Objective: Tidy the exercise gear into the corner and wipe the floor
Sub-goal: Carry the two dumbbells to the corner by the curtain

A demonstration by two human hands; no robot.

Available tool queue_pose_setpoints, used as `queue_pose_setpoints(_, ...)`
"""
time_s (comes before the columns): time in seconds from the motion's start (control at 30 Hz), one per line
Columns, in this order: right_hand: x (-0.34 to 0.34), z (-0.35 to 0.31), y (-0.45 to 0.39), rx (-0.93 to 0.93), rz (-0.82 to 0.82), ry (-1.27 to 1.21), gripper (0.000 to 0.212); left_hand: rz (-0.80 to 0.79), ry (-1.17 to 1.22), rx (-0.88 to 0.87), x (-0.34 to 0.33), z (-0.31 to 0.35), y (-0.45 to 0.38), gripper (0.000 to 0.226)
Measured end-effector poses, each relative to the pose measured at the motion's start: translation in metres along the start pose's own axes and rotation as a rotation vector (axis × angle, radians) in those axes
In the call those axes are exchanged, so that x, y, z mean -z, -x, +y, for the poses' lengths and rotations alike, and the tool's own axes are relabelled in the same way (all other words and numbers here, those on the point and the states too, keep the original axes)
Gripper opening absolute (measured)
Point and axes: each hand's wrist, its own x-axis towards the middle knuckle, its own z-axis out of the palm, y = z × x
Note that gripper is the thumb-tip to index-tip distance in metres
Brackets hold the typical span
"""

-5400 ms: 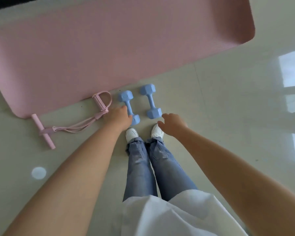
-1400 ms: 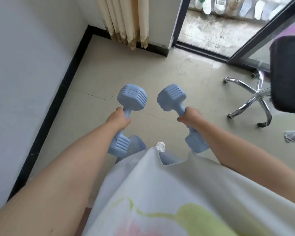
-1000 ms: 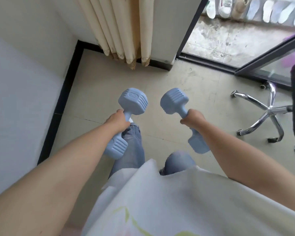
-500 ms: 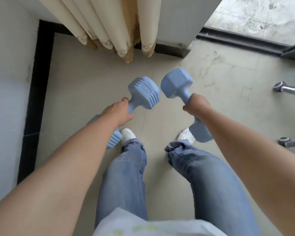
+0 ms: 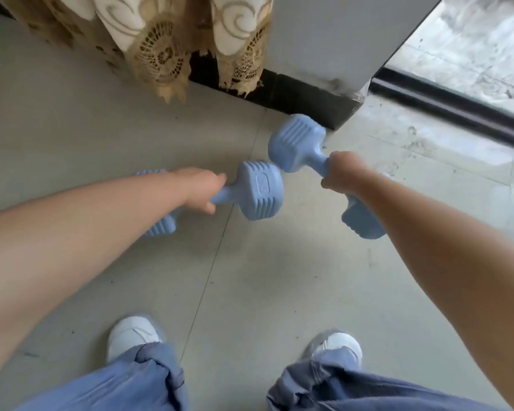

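**Both dumbbells in hand above the floor by the wall**

Your left hand (image 5: 198,189) has its fingers wrapped round the handle of the left dumbbell (image 5: 257,192). Your right hand (image 5: 343,173) clenches the handle of the right dumbbell (image 5: 297,143). Their near heads almost touch. Both are over the floor (image 5: 250,277), close to the black skirting (image 5: 303,97) and the curtain (image 5: 161,48).

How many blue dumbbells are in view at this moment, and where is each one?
2. One dumbbell is in the left hand, its far head near frame centre. The other dumbbell is in the right hand, its far head close to the black skirting. None lies loose on the visible floor.
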Motion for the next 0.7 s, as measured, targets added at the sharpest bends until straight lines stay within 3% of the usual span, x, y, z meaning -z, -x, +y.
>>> queue_pose_setpoints(0.2,0.01,-0.013,-0.036,0.067,0.117,-0.002,0.009,-0.037,-0.029,-0.041,-0.013,-0.005,-0.026,0.042)
queue_pose_setpoints(0.5,0.014,-0.057,-0.067,0.235,0.187,0.092,0.041,0.005,-0.042,-0.031,-0.027,-0.013,-0.034,0.044)
queue_pose_setpoints(0.7,0.024,-0.072,-0.089,0.243,0.169,0.106,0.041,0.047,0.012,-0.001,-0.04,-0.015,-0.035,0.039)
